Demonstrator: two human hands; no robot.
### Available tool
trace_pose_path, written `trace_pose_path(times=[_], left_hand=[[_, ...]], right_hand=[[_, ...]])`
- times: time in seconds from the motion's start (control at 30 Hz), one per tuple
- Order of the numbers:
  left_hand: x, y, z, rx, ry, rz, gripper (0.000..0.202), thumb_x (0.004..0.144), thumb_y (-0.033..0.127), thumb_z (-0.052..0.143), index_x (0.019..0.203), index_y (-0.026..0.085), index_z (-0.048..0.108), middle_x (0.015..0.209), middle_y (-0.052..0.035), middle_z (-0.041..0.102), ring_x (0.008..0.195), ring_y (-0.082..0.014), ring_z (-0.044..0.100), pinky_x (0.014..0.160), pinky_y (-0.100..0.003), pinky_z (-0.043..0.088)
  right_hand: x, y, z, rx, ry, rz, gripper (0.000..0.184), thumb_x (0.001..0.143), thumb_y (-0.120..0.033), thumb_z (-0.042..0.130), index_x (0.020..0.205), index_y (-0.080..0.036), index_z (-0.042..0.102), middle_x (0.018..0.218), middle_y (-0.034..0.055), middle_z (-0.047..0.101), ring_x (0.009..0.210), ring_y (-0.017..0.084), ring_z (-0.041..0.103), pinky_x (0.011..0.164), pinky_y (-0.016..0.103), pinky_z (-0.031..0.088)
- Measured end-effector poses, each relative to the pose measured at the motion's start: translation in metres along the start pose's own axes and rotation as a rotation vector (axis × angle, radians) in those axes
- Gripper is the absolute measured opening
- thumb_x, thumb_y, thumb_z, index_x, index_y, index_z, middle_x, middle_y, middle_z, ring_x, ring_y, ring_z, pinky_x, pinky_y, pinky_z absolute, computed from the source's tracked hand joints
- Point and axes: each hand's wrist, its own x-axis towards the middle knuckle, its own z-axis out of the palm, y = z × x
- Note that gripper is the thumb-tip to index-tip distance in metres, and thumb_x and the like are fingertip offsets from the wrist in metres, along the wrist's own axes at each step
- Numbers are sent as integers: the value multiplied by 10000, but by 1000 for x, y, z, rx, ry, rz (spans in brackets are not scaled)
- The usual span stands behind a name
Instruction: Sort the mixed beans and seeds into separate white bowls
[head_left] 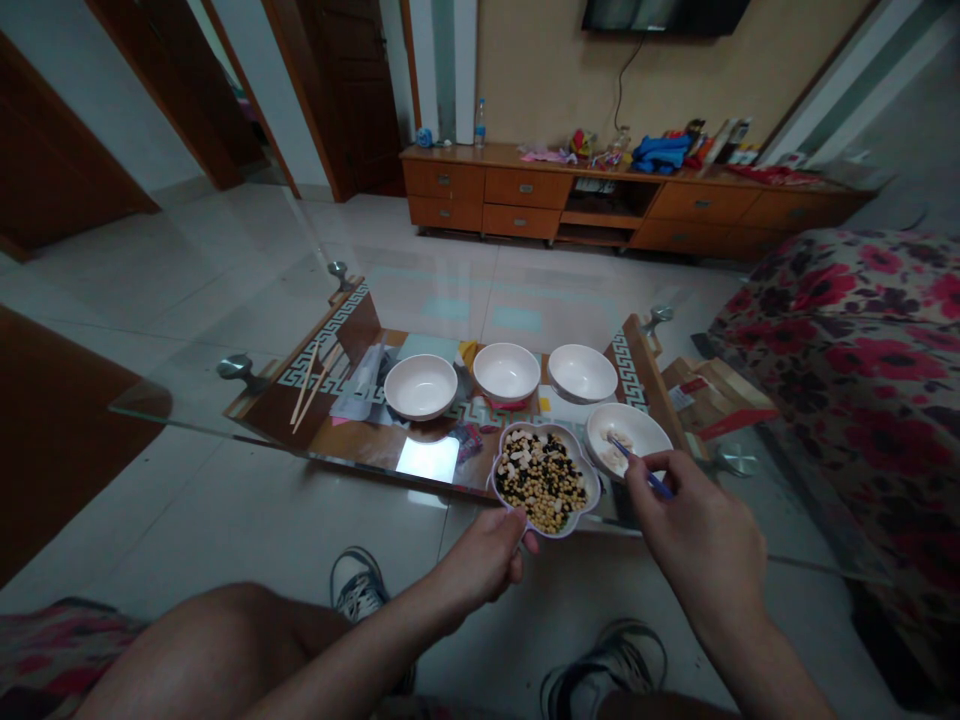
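Observation:
My left hand (480, 560) grips the rim of a scalloped, flower-shaped dish (592, 482) and holds it just above the table edge. The dish is heaped with mixed beans (540, 482): yellow soybeans, black beans and white beans. My right hand (694, 520) pinches blue chopsticks (646, 478), whose tips reach down into a white bowl (628, 408). That bowl holds a few pale beans (611, 456) and sits just right of the dish, close to but apart from it.
Three more white bowls (506, 345) stand in a row on the glass-topped table (172, 418). Wooden chopsticks (311, 385) and papers lie to the left. A cardboard box (712, 400) and a floral-covered sofa (847, 330) are on the right. My knees and shoes (360, 588) are below.

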Motion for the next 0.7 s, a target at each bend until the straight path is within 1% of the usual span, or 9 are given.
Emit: trace_pose_path(times=[0.13, 0.27, 0.4, 0.5, 0.6, 0.7], left_hand=[[-1, 0, 0, 12, 0, 13, 541, 876, 705, 334, 839, 201, 527, 453, 84, 391, 345, -68, 214, 378, -202, 164], [1, -1, -1, 7, -1, 18, 547, 871, 712, 338, 840, 200, 529, 460, 83, 400, 344, -66, 215, 380, -197, 169], [3, -3, 0, -7, -2, 14, 524, 881, 691, 338, 839, 204, 527, 453, 85, 400, 335, -66, 210, 369, -198, 159], [3, -2, 1, 3, 9, 4, 524, 880, 693, 336, 837, 205, 524, 448, 83, 402, 331, -68, 222, 368, -197, 159], [3, -2, 2, 9, 9, 0, 531, 877, 698, 326, 829, 206, 520, 435, 83, 394, 325, -70, 221, 367, -197, 160], [4, -2, 2, -5, 4, 10, 512, 888, 677, 318, 824, 208, 514, 420, 87, 377, 322, -71, 203, 364, -199, 158]], right_hand=[[0, -1, 0, -7, 24, 2, 302, 886, -471, 519, 873, -221, 689, 596, 52, 644, 473, 169, 540, 482, 266, 243], [0, 1, 3, 21, 19, -31, 291, 887, -468, 527, 871, -223, 683, 599, 46, 649, 487, 174, 559, 487, 262, 251], [-1, 2, 8, 99, -35, -95, 284, 886, -481, 537, 858, -235, 679, 619, 39, 671, 526, 186, 597, 498, 256, 276], [-3, 1, 12, 156, -101, -137, 265, 885, -476, 539, 852, -248, 672, 651, 27, 690, 563, 192, 631, 510, 255, 302], [-5, -1, 14, 143, -156, -170, 273, 887, -486, 528, 848, -251, 662, 660, 23, 693, 573, 196, 642, 514, 257, 307], [-5, -2, 15, 101, -208, -171, 270, 880, -492, 526, 837, -255, 648, 658, 18, 691, 580, 201, 639, 514, 256, 298]])
